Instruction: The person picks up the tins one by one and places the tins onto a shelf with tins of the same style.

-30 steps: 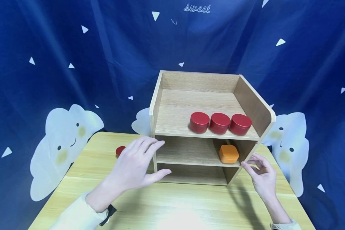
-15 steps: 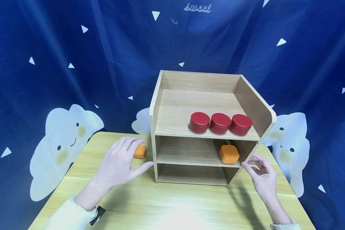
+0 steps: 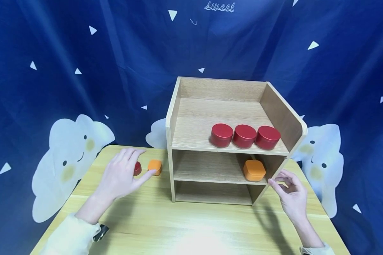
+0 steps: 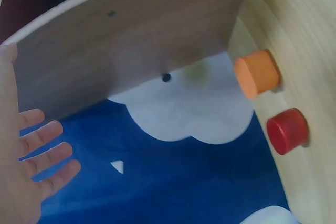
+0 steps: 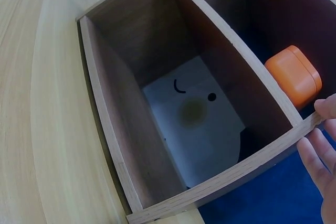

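Hovering left hand (image 3: 121,173) fingers apart by orange tin (image 3: 155,166), right hand (image 3: 290,193) fingers pinching shelf (image 3: 282,117) edge

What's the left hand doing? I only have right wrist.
Observer: The left hand is open above the table, left of the shelf, its thumb tip close to a small orange tin.
Operator: Anything else there?
Observer: A small red tin sits beside the orange one, partly behind the fingers.
Operator: Top level?
Observer: Three red round tins stand in a row at its front right.
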`<state>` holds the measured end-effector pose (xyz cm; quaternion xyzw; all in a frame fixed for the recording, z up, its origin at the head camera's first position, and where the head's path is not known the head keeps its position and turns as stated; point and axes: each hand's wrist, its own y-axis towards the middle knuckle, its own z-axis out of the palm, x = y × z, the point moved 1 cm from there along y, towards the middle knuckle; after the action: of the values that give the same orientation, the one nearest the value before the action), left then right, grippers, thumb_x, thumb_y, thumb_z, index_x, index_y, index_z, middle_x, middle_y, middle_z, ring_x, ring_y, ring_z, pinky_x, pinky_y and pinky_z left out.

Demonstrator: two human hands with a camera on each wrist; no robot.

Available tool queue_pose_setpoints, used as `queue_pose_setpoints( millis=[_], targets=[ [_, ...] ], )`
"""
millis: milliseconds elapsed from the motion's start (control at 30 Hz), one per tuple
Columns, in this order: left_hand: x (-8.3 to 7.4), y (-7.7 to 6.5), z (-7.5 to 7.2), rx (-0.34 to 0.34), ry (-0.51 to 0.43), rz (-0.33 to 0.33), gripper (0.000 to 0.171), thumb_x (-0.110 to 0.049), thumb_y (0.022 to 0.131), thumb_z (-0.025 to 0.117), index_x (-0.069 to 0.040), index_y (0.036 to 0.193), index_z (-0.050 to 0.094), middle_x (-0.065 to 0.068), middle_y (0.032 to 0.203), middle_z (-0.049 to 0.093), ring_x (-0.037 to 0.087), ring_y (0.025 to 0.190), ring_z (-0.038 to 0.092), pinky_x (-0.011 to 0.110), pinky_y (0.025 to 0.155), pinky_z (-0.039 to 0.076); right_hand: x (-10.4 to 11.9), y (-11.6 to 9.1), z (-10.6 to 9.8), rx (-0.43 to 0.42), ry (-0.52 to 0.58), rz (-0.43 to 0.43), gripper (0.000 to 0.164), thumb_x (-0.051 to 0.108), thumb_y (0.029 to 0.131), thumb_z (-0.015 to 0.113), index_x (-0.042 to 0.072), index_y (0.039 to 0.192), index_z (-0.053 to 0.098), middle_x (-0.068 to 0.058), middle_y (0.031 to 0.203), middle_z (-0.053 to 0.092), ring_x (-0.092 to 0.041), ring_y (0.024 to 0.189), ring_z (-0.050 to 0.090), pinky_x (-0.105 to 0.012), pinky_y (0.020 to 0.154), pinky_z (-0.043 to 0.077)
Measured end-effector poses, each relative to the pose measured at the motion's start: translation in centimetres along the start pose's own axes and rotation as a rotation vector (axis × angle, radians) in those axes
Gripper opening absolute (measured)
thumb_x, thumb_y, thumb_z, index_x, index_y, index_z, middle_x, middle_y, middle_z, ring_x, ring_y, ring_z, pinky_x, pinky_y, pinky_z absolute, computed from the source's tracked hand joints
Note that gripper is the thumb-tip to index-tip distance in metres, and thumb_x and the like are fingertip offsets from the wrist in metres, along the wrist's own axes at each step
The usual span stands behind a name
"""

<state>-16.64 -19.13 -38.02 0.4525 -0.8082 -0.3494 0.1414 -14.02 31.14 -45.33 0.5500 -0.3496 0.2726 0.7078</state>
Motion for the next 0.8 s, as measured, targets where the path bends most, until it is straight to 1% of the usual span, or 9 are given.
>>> queue_pose_setpoints(
  millis=[67,167,333,433,467,533,600,667,800],
  targets=[
    [0.7,-0.2,0.3,0.024,0.003,-0.033,0.075,-0.067,0.092,0.064,-0.001,0.127,0.067,0.016,0.12,0.072,0.036,0.11,0.066,0.053,0.09,0.057,0.0,0.0,-0.1,0.012,0.001,0.0,0.05,-0.037,0.078,0.06,-0.016,0.123,0.063,0.005,0.1,0.075,-0.003,0.087,0.074,-0.013,0.073,0.06],
    [1.6,-0.6,0.8,0.058,0.01,-0.083,0.072,-0.059,0.087,0.074,-0.001,0.128,0.067,0.017,0.123,0.071,0.038,0.114,0.066,0.054,0.093,0.057,0.1,-0.1,-0.1,0.006,-0.022,0.02,0.051,-0.036,0.078,0.062,-0.014,0.124,0.064,0.007,0.1,0.075,-0.003,0.086,0.074,-0.012,0.072,0.059],
    [3.1,-1.3,1.7,0.109,0.028,-0.159,0.068,-0.048,0.082,0.081,0.0,0.128,0.066,0.019,0.122,0.071,0.04,0.112,0.066,0.055,0.092,0.056,0.1,-0.1,-0.1,0.0,-0.007,0.016,0.052,-0.037,0.077,0.06,-0.013,0.123,0.065,0.005,0.099,0.075,-0.004,0.084,0.075,-0.012,0.072,0.059],
    [4.0,-1.8,2.3,0.131,0.04,-0.194,0.067,-0.048,0.083,0.081,-0.001,0.128,0.066,0.019,0.122,0.071,0.04,0.112,0.066,0.055,0.091,0.056,0.1,0.0,0.0,0.017,0.052,-0.029,0.052,-0.039,0.077,0.058,-0.016,0.123,0.064,0.001,0.1,0.076,-0.006,0.085,0.075,-0.013,0.072,0.06],
    [4.3,-2.0,2.5,0.137,0.042,-0.205,0.067,-0.049,0.083,0.081,0.0,0.127,0.066,0.02,0.122,0.071,0.041,0.113,0.066,0.055,0.092,0.056,0.1,0.0,0.1,0.01,0.046,-0.026,0.052,-0.039,0.076,0.058,-0.015,0.122,0.065,0.001,0.1,0.076,-0.005,0.085,0.075,-0.013,0.072,0.059],
    [4.8,-2.4,2.9,0.149,0.043,-0.228,0.066,-0.048,0.084,0.081,0.0,0.127,0.066,0.021,0.122,0.072,0.041,0.114,0.066,0.056,0.091,0.057,0.1,0.0,0.2,0.003,0.042,-0.023,0.051,-0.04,0.076,0.058,-0.017,0.121,0.063,0.001,0.099,0.076,-0.006,0.084,0.075,-0.013,0.071,0.059],
    [5.3,-2.8,3.3,0.163,0.04,-0.248,0.065,-0.048,0.085,0.08,0.0,0.126,0.066,0.021,0.123,0.071,0.041,0.115,0.065,0.057,0.092,0.057,0.2,0.0,0.2,-0.011,0.003,0.001,0.052,-0.04,0.075,0.058,-0.015,0.12,0.064,0.003,0.098,0.076,-0.004,0.083,0.075,-0.013,0.071,0.06],
    [5.9,-3.4,3.9,0.175,0.048,-0.259,0.064,-0.049,0.086,0.079,0.0,0.126,0.066,0.021,0.122,0.071,0.041,0.113,0.065,0.057,0.09,0.057,0.2,0.0,0.2,-0.017,-0.009,0.009,0.052,-0.041,0.075,0.057,-0.015,0.12,0.064,0.004,0.097,0.076,-0.004,0.083,0.075,-0.013,0.071,0.06],
    [6.9,-4.5,5.2,0.194,0.054,-0.276,0.067,-0.054,0.087,0.077,-0.002,0.127,0.065,0.019,0.121,0.071,0.04,0.112,0.064,0.056,0.089,0.057,0.0,0.1,0.3,0.011,0.065,-0.039,0.053,-0.042,0.074,0.056,-0.017,0.12,0.063,0.0,0.099,0.077,-0.006,0.084,0.076,-0.014,0.072,0.06]
  ],
)
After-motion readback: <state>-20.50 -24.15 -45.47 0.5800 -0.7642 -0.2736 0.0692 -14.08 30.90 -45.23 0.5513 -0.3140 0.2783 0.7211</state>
